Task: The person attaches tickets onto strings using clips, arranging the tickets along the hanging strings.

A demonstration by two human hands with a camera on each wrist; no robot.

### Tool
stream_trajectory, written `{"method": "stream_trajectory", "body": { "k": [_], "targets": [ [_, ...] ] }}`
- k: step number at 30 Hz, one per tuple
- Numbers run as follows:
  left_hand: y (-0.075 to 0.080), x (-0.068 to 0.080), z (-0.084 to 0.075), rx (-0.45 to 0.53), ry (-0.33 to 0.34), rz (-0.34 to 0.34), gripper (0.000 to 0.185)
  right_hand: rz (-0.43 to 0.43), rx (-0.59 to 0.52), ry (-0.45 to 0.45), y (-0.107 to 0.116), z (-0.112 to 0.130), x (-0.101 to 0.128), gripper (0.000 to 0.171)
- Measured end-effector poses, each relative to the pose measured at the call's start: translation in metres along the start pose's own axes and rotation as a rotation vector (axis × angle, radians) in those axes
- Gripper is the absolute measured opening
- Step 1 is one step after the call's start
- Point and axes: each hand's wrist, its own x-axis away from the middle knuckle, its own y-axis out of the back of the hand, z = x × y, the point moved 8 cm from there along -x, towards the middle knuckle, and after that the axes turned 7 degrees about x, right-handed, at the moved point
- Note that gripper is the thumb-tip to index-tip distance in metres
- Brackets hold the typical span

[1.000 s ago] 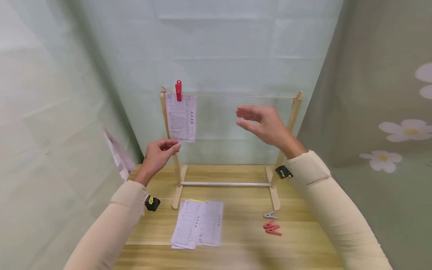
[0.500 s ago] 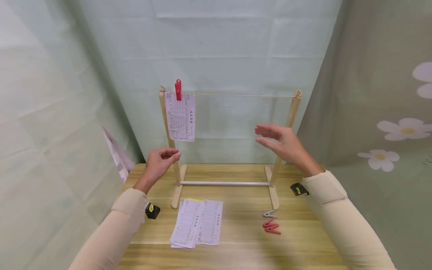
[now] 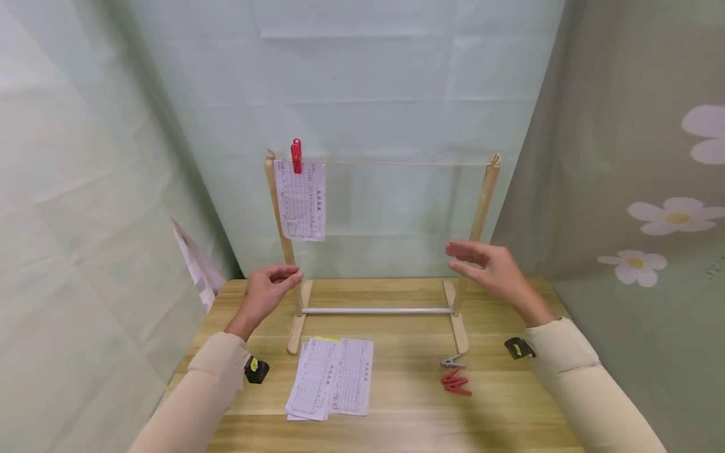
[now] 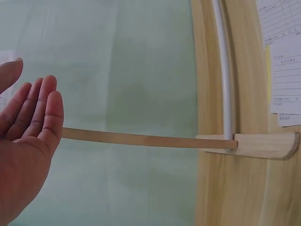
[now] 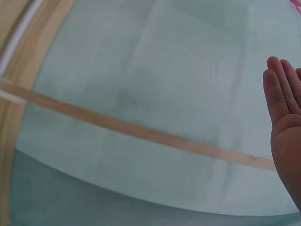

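My left hand (image 3: 267,292) hovers in front of the rack's left post, below a hanging printed slip (image 3: 303,204). Its fingers are relaxed and hold nothing; the left wrist view shows the bare palm and fingers (image 4: 51,110). In front of the right post, my right hand (image 3: 489,267) is in the air, thumb and fingers apart, with nothing between them. A red clip (image 3: 296,156) pins the slip to a string (image 3: 396,163) stretched between the posts of the wooden rack (image 3: 484,198). Below on the table, a few more printed slips (image 3: 354,377) overlap.
Two red clips (image 3: 455,381) and a grey clip (image 3: 453,361) lie at the right on the wooden table (image 3: 408,402). A white rod (image 3: 376,311) joins the rack's feet. Pale green cloth (image 3: 374,75) hangs behind, and flowered cloth (image 3: 651,189) on the right.
My right hand has moved down and to the right, away from the string. My left hand has sunk lower, away from the hanging slip's bottom edge. The slips and clips stay put.
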Motion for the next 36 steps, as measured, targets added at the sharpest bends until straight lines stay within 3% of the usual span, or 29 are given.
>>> {"method": "stream_trajectory", "body": {
  "k": [14,36],
  "targets": [
    [-0.001,0.011,0.026,0.003,0.042,0.005,0.041,-0.023,-0.025,-0.036,-0.011,-0.039,0.035,0.036],
    [-0.016,0.033,0.085,0.07,0.131,0.007,0.034,-0.015,-0.013,-0.16,-0.031,-0.085,0.079,0.04]
  ]
}}
